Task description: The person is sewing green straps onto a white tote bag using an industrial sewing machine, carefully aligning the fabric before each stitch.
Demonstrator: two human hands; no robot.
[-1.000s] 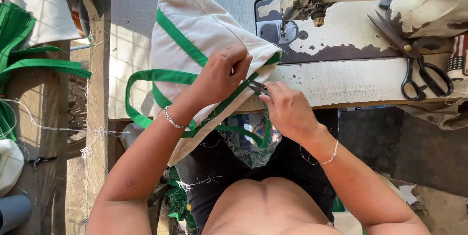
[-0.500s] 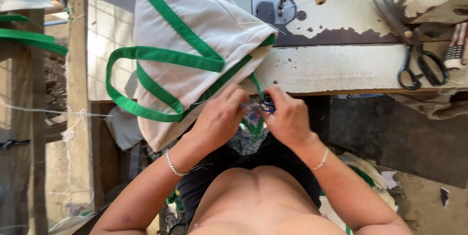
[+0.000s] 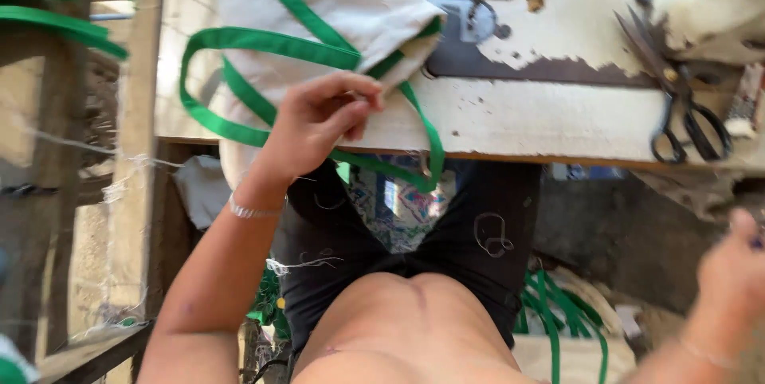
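A cream canvas tote bag (image 3: 335, 9) with green webbing handles (image 3: 239, 41) lies on a chipped white surface (image 3: 542, 113), its lower edge hanging over the front; its inside is hidden. The left hand (image 3: 319, 121), fingers curled, pinches the bag's hem. The right hand (image 3: 737, 272), blurred at the frame edge, is well apart, its grip unreadable. Black scissors (image 3: 677, 105) rest at right.

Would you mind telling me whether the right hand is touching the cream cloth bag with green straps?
Apart. The head view shows the right hand low at the right edge, clear of the cream cloth bag on the worn white table; only the left hand rests against it.
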